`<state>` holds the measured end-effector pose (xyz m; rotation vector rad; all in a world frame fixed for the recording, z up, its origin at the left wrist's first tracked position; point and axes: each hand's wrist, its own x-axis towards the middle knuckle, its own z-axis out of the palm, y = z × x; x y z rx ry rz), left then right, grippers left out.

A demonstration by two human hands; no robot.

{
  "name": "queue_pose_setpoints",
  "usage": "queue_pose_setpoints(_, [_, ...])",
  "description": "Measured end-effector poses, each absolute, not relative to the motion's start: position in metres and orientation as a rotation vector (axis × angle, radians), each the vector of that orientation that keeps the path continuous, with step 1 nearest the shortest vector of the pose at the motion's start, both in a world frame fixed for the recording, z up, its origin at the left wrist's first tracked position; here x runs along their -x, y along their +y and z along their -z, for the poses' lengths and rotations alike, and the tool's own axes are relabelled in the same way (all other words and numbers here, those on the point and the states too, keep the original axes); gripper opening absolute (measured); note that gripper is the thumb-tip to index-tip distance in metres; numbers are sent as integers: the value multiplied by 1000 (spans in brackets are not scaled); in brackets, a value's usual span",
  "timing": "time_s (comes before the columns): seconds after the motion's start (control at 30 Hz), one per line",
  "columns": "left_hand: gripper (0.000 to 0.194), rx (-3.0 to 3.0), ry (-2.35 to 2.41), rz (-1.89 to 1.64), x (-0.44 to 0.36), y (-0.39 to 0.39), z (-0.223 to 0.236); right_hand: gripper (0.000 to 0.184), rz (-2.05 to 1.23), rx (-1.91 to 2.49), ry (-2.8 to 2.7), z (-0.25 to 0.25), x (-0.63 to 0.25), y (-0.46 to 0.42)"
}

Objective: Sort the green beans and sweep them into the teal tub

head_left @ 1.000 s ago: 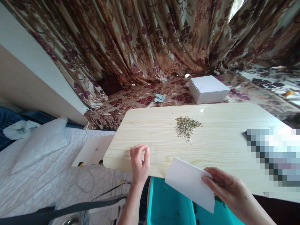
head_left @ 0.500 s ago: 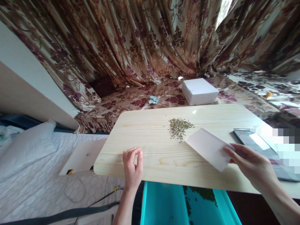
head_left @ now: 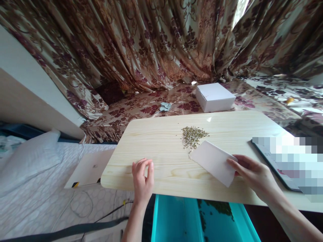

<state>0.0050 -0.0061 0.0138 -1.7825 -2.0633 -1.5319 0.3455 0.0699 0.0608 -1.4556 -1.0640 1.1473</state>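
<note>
My right hand (head_left: 252,171) pinches the right end of a stiff white card (head_left: 214,161) between thumb and fingers. The card slants over the tabletop, its far left edge at the near side of a loose heap of small green-brown grains (head_left: 192,136). Whether that edge touches the table is hard to tell. To the left, my left hand (head_left: 142,176) rests at the near side of the table, fingers curled and thumb tip by the index fingertip. Nothing shows in it. Both heap and card are on the pale wooden table (head_left: 156,141).
Below the near edge sits a turquoise bin (head_left: 174,218) with a divider; green bits lie in its right compartment. A dark-edged tablet (head_left: 264,156), partly blurred, is at the right. Behind the table stand a white box (head_left: 215,97) and a pale cloth (head_left: 165,107).
My right hand and the white card have moved left, bringing the card's edge to the near side of the heap. My left hand has stayed in place.
</note>
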Motion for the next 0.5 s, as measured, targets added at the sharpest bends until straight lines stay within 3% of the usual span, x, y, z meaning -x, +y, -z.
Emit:
queue_pose_setpoints(0.3, [23,1773,-2078,1519,-6,-7,-14,50,-1241,1397,-1145,-61,-319,50])
queue_pose_setpoints(0.5, [24,1766,-2099,1515,-7,-7,-15,46,-1048,1545,-1069,-51,-353,49])
